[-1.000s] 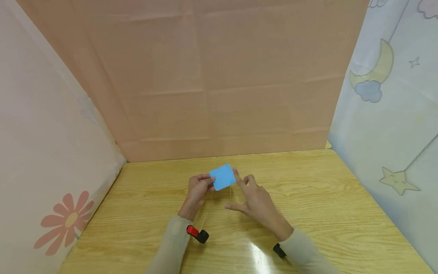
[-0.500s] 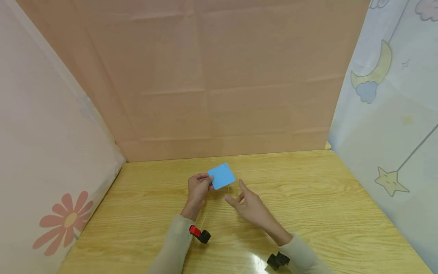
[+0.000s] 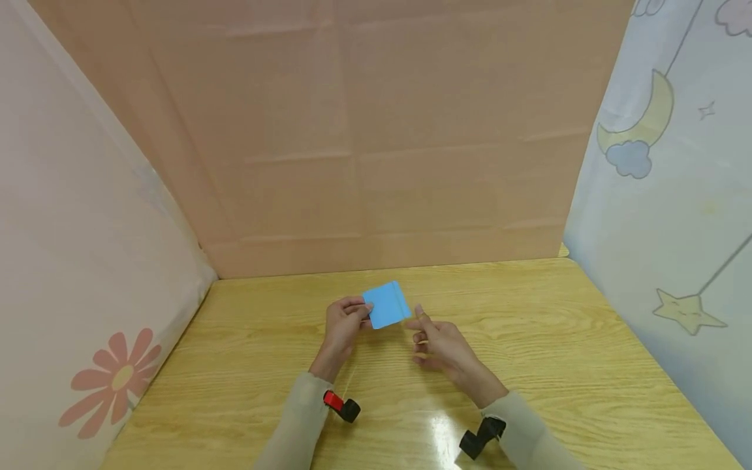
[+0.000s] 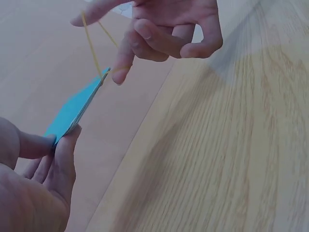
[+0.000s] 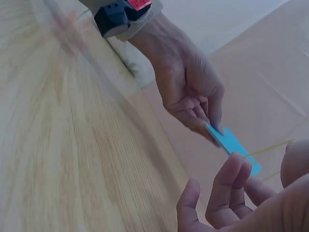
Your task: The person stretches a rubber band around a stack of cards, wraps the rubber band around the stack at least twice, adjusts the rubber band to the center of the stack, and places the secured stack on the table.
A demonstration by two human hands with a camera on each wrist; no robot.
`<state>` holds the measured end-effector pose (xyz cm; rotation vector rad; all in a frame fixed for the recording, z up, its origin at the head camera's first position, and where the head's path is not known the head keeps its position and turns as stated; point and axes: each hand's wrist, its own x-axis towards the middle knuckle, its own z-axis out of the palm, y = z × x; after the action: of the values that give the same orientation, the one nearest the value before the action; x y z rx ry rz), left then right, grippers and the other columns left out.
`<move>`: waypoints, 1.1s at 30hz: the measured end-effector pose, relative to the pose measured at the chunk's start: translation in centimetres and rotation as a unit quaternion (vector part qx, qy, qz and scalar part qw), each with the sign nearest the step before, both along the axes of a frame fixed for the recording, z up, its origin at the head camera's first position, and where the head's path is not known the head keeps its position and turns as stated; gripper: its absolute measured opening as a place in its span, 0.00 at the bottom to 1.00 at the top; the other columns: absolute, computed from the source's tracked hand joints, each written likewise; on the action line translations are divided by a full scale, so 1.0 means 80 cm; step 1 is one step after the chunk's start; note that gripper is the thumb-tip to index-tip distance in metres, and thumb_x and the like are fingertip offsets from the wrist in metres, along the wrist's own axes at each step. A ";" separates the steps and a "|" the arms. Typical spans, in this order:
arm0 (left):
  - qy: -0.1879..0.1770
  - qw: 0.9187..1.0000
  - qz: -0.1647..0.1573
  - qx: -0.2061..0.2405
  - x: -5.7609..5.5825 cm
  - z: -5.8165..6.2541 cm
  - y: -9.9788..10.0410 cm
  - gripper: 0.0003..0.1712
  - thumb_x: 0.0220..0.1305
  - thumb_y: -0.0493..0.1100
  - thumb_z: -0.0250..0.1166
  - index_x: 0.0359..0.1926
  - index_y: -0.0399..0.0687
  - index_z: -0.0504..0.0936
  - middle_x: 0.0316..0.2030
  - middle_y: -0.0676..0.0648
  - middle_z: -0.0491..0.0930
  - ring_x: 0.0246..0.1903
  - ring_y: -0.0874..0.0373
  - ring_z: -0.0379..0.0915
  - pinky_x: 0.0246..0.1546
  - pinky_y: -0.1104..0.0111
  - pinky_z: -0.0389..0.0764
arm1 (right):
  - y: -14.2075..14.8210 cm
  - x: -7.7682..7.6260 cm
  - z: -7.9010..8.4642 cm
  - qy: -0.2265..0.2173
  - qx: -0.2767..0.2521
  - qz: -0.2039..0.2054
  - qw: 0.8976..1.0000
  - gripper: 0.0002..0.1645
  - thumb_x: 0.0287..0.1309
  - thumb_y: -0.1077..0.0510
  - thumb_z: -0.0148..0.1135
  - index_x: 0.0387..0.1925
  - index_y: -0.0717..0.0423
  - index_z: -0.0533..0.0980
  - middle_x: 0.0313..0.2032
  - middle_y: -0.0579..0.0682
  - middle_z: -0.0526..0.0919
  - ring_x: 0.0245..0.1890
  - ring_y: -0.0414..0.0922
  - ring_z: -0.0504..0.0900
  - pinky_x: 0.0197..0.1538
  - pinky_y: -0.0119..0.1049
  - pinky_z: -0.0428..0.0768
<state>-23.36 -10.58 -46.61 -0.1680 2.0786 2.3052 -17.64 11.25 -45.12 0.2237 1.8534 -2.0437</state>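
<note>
My left hand (image 3: 343,329) pinches a thin stack of cards (image 3: 388,305) with a blue face, thumb on top and fingers beneath. Layered edges of the stack show in the left wrist view. A yellow rubber band (image 4: 91,46) loops at the stack's far end and stretches out to my right hand (image 3: 446,349). It is hooked over the thumb and one extended finger of that hand, whose other fingers are curled. From the right wrist, the band runs taut between the stack and the thumb. A line crosses the blue face near its right edge.
Both hands are above a wood-grain table (image 3: 264,405). A pinkish-tan cloth (image 3: 352,163) hangs at the back, with patterned cloths at the left and right sides. Each wrist carries a small black camera (image 3: 350,410).
My right hand has turned over, bringing its thumb to the top beside the stack's right edge. The line across the blue face has appeared. My left hand keeps its hold, shifting slightly right.
</note>
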 end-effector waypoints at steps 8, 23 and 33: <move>0.025 0.997 -0.066 -0.008 0.004 0.001 -0.006 0.07 0.69 0.32 0.69 0.45 0.31 0.82 0.31 0.50 0.86 0.29 0.58 0.84 0.35 0.61 0.88 | 0.007 -0.007 -0.008 0.010 -0.008 0.001 1.000 0.35 0.69 0.32 0.64 0.42 0.64 0.83 0.29 0.45 0.79 0.31 0.43 0.79 0.39 0.38 0.86; 0.039 0.987 -0.153 -0.019 0.010 0.012 -0.021 0.09 0.71 0.33 0.68 0.47 0.31 0.81 0.32 0.52 0.81 0.28 0.60 0.80 0.36 0.66 0.90 | 0.017 -0.011 -0.005 0.098 0.033 0.037 0.994 0.18 0.69 0.52 0.70 0.43 0.67 0.87 0.36 0.48 0.83 0.35 0.44 0.82 0.51 0.46 0.89; 0.027 0.981 -0.190 -0.031 0.012 0.005 -0.021 0.09 0.70 0.33 0.69 0.45 0.31 0.81 0.32 0.52 0.86 0.28 0.60 0.83 0.35 0.63 0.90 | 0.029 -0.020 0.001 0.110 0.047 0.031 0.992 0.22 0.68 0.54 0.71 0.53 0.70 0.84 0.38 0.46 0.85 0.37 0.43 0.84 0.55 0.46 0.90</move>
<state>-22.39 -12.25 -46.23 0.2689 1.9957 2.0395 -19.21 13.56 -45.06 -0.0370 2.0618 -2.0098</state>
